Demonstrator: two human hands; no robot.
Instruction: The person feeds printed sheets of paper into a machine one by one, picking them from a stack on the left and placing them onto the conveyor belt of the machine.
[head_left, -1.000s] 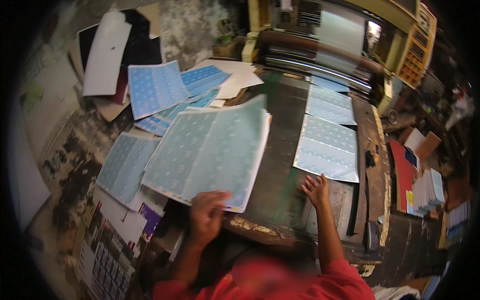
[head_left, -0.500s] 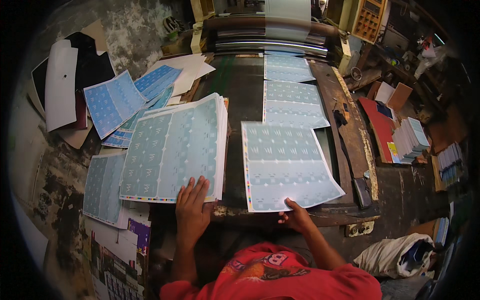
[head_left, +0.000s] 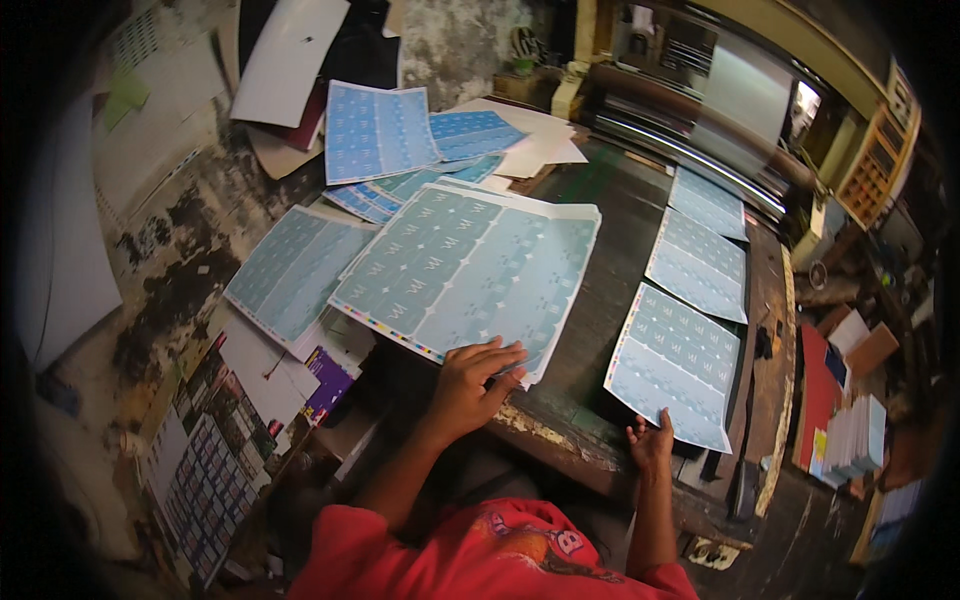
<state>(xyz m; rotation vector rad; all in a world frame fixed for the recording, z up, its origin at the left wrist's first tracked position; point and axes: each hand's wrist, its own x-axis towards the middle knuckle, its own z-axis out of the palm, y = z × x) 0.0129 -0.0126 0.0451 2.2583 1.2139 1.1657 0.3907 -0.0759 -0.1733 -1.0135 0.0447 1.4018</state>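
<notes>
A thick stack of pale blue-green printed sheets (head_left: 470, 270) lies left of centre. My left hand (head_left: 472, 392) rests at its near edge, palm down, fingers stretched over the top sheet and thumb apart beside the corner. To the right, my right hand (head_left: 652, 440) pinches the near edge of a single printed sheet (head_left: 680, 365), thumb on top and the other fingers beneath. That sheet lies over the dark machine table (head_left: 600, 240), in line with two similar sheets (head_left: 700, 262) running back to the rollers.
Metal rollers (head_left: 690, 160) cross the table's far end, beside a control panel (head_left: 880, 170). Blue printed sheets (head_left: 380, 130) and another pile (head_left: 300, 270) lie left. Stacked cards (head_left: 850, 440) and a red board (head_left: 820, 380) stand at the right.
The view has turned, so everything appears shifted and tilted. My left hand has gone from lying flat on the stack to its near right corner. My right hand still holds its sheet.
</notes>
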